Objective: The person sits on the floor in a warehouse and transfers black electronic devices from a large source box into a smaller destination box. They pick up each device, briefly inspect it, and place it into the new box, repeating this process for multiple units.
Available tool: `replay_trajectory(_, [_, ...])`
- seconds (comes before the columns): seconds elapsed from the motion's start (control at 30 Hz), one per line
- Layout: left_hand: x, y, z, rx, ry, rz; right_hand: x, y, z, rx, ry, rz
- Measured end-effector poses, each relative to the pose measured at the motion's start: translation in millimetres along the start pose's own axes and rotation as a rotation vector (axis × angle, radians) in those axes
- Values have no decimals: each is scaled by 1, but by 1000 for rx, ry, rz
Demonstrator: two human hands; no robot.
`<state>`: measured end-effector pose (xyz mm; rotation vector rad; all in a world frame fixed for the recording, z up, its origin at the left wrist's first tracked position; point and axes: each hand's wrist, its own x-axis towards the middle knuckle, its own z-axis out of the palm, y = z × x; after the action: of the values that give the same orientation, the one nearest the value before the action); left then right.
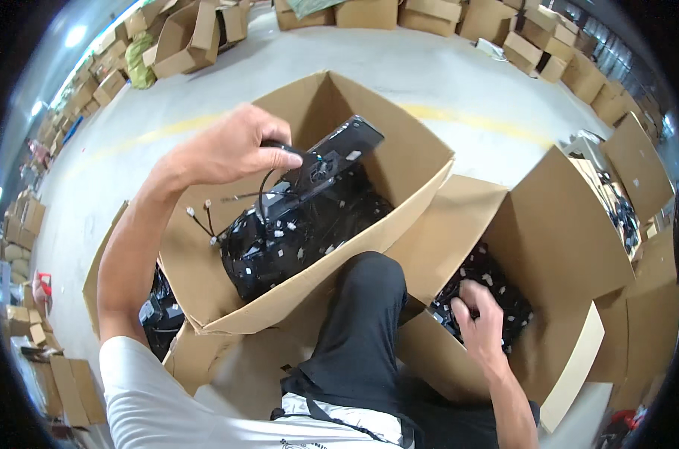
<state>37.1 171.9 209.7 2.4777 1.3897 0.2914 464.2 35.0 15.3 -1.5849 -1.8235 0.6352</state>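
My left hand (238, 150) is closed on one end of a long black electronic part (332, 161) with a thin cable looping down from it. It holds the part tilted over the middle cardboard box (422, 168). Inside that box lie many black plastic parts (295, 239) with white connectors and small white labels; loose cable ends (200, 218) stick out beside them. At the right, my right hand (478, 314) is over a second cardboard box (552, 224), its fingers bent and the thumb apart from them. Beneath it are black parts (500, 280) with white spots. I see nothing between its fingers.
My bent knee (369, 284) is between the two boxes. Another box with black parts (160, 310) stands at the lower left. Raised flaps (571, 367) edge the right box. Stacked cartons (429, 15) line the far side, beyond a yellow floor line (466, 118).
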Motion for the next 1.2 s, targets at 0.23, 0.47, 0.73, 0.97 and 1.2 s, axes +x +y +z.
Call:
replay_trajectory(0.23, [17, 136, -22, -74, 237, 548, 78, -202, -22, -178, 503, -756])
replay_trajectory(0.47, [13, 182, 37, -520, 759, 373, 60, -143, -69, -230, 730, -589])
replay_trajectory(0.73, [-13, 186, 274, -650, 354, 231, -6, -145, -141, -183, 781, -388])
replay_trajectory(0.97, [20, 292, 304, -485, 982, 471, -18, -157, -156, -264, 928, -295])
replay_trajectory(1.2, [-11, 256, 243, -1471, 560, 52, -23, -85, -193, -669, 759, -39])
